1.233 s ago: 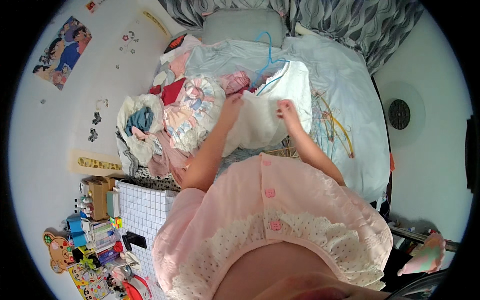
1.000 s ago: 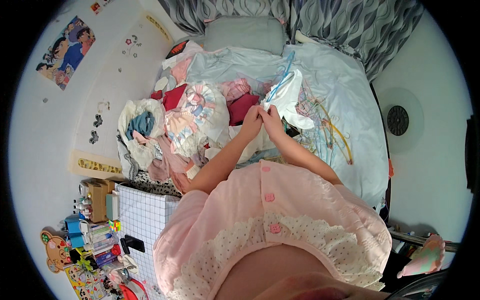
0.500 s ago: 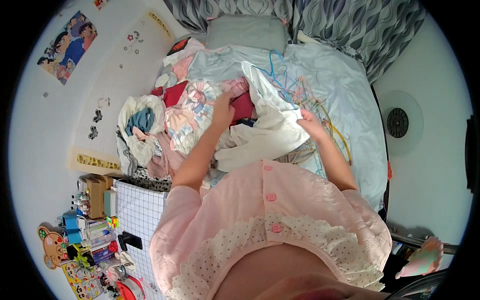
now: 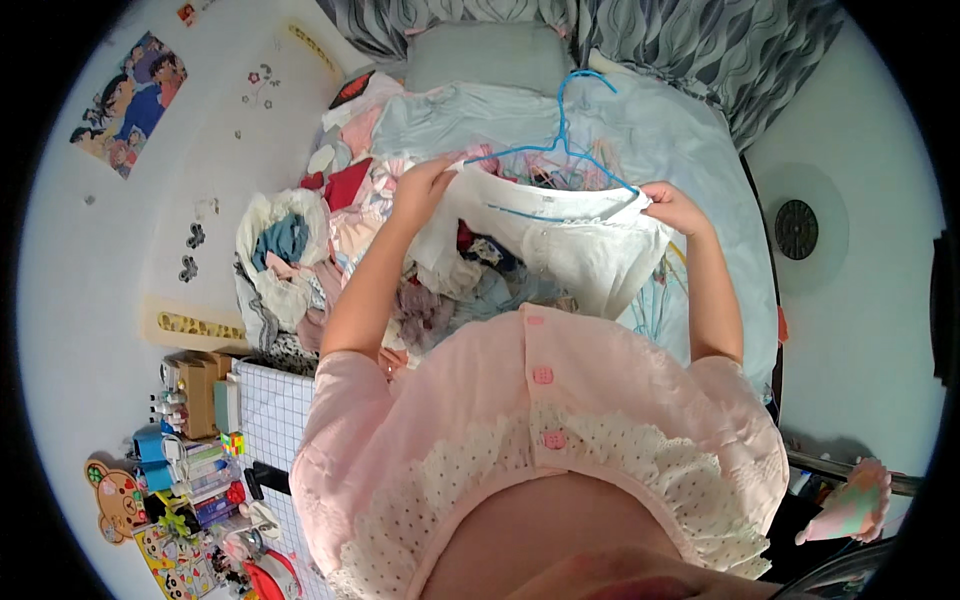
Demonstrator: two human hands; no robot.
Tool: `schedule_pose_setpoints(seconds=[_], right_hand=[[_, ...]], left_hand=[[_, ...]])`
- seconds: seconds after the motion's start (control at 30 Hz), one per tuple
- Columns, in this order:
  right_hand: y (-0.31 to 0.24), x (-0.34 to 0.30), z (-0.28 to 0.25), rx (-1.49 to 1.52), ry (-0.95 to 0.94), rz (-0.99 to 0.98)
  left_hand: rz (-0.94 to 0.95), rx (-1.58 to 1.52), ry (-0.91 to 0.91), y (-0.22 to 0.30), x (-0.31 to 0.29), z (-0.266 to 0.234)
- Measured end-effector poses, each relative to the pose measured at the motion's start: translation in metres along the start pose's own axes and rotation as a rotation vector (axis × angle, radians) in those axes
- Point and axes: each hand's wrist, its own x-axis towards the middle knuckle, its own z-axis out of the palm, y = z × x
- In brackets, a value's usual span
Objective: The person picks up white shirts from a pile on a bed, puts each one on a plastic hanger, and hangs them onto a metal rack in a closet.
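A white top (image 4: 590, 245) hangs spread between my hands above the bed, with a blue clothes hanger (image 4: 562, 135) inside its neckline. The hanger's hook points away from me, toward the pillow. My left hand (image 4: 425, 187) is closed on the top's left shoulder, at that end of the hanger. At the other shoulder, my right hand (image 4: 672, 208) pinches the cloth beside the hanger's right end. The top's lower part drapes toward me and covers some of the heap beneath it.
A heap of mixed clothes (image 4: 430, 305) covers the bed's left and middle. Left of it sits a white bag (image 4: 315, 215) with blue-green cloth inside. More hangers (image 4: 655, 310) lie partly hidden behind the top. A grey pillow (image 4: 490, 58) is at the far end; a gridded desk (image 4: 270, 410) stands near left.
The white top was slack, with the hanger tilted at its far side. Now the hanger spans the neckline, my left hand has gripped the left shoulder, and my right hand has shifted rightward and away.
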Motion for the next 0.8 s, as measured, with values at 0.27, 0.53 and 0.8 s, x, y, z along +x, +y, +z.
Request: schedule_pose_setpoints(seconds=[0.27, 0.53, 0.8], right_hand=[[0.017, 0.005, 0.018, 0.008, 0.41, -0.182], [0.041, -0.012, 0.008, -0.092, 0.702, -0.145], [-0.018, -0.039, 0.024, -0.278, 0.72, -0.071]], left_hand=[[-0.009, 0.113, 0.275, 0.012, -0.004, -0.035], [-0.12, 0.042, 0.4, 0.0, -0.046, -0.048], [-0.297, -0.227, 0.505, 0.025, -0.058, -0.049]])
